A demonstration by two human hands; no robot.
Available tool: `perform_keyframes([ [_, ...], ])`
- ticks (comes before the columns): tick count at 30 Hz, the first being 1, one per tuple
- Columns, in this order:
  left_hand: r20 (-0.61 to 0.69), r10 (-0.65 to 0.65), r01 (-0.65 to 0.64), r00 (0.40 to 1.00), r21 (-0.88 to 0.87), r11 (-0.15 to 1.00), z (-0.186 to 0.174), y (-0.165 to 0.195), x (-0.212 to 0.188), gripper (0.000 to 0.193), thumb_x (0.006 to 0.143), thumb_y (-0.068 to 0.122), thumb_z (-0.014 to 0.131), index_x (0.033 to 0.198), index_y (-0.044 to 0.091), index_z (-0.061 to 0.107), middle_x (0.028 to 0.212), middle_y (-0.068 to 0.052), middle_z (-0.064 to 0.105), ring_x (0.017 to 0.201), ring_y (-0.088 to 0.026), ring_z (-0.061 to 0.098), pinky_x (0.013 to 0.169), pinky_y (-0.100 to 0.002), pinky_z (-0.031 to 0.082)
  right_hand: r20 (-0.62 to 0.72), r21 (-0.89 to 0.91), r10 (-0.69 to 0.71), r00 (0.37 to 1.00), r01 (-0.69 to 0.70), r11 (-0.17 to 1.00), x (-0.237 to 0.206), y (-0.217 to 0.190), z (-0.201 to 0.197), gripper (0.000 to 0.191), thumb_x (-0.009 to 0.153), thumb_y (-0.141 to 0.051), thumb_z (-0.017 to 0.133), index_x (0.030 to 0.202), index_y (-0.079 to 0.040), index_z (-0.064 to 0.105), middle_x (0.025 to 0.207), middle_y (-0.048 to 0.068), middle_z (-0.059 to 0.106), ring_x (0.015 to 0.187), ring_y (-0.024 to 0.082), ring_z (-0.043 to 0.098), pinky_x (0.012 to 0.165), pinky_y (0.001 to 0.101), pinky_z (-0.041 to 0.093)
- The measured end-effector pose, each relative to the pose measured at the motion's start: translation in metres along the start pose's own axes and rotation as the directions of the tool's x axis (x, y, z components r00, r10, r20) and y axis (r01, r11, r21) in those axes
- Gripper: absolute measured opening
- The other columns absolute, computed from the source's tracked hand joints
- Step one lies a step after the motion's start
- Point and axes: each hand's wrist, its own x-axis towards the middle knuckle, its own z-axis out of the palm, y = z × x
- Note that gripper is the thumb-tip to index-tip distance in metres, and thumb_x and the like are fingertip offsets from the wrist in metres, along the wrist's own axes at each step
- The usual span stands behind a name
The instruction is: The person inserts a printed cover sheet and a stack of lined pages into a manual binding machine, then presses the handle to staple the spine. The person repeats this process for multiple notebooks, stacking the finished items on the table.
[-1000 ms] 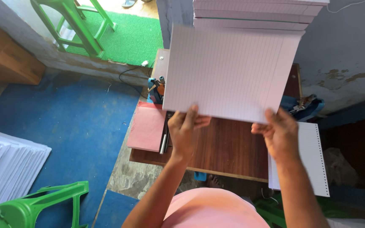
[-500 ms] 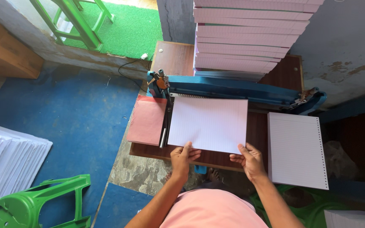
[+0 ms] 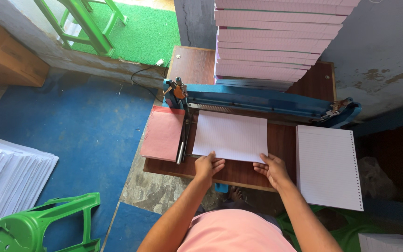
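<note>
Beyond both hands, at the far edge of the wooden table (image 3: 239, 175), rises a tall stack of pink-edged paper pads (image 3: 276, 42), set back so that the working surface nearer the hands stays usable. Directly ahead of the hands lies the long blue punching machine (image 3: 267, 100), spanning the table crosswise, its slot facing the person so sheets can be fed straight forward. To the right of the right hand rests a pile of ruled sheets with a punched row of holes (image 3: 328, 168) along its far side, apparently laid aside within easy reach. To the left of the left hand a pink cover board (image 3: 163, 133) lies flat beside the machine's side guide. Between the hands and the machine sits the sheaf of ruled paper (image 3: 232, 136), flat on the table, its far edge at or just under the blue bar. The left hand (image 3: 207, 167) presses on the sheaf's near left corner and the right hand (image 3: 271, 169) on its near right corner; the hands are apart, fingers spread flat rather than gripping, a hold suited to keeping the edges square against the guide.
</note>
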Motion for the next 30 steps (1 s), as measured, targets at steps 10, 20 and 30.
perform_keyframes([
  [10,-0.010,-0.055,0.055,0.998,0.002,0.998,0.010,0.023,0.015,0.031,0.103,0.019,0.055,0.111,-0.011,0.057,0.104,-0.023,0.068,0.096,-0.030,0.075,0.078,-0.035,0.066,-0.008,-0.042,0.033,0.999,-0.033,0.999,0.014,-0.020,0.013,0.036,0.100,-0.018,0.062,0.124,0.008,0.062,0.096,0.016,0.070,0.084,0.022,0.072,0.075,0.0334,0.064],
  [20,-0.116,-0.023,0.013,0.993,-0.091,0.996,0.001,0.023,0.021,0.035,0.099,0.019,0.063,0.112,-0.012,0.057,0.107,-0.025,0.067,0.095,-0.035,0.075,0.079,-0.043,0.066,0.034,-0.076,0.055,0.998,-0.053,0.996,0.018,-0.017,0.024,0.030,0.101,-0.020,0.060,0.117,0.005,0.063,0.096,0.016,0.071,0.085,0.021,0.073,0.077,0.0325,0.065],
  [30,-0.099,-0.116,0.067,0.988,-0.398,0.915,0.011,0.006,0.013,0.071,0.089,0.015,0.063,0.150,-0.010,0.035,0.159,-0.033,0.030,0.149,-0.046,0.034,0.119,-0.054,0.036,0.074,-0.069,0.082,0.994,-0.077,0.995,0.021,-0.017,0.025,0.030,0.101,-0.020,0.060,0.116,0.005,0.063,0.098,0.017,0.071,0.088,0.024,0.073,0.078,0.0354,0.064],
])
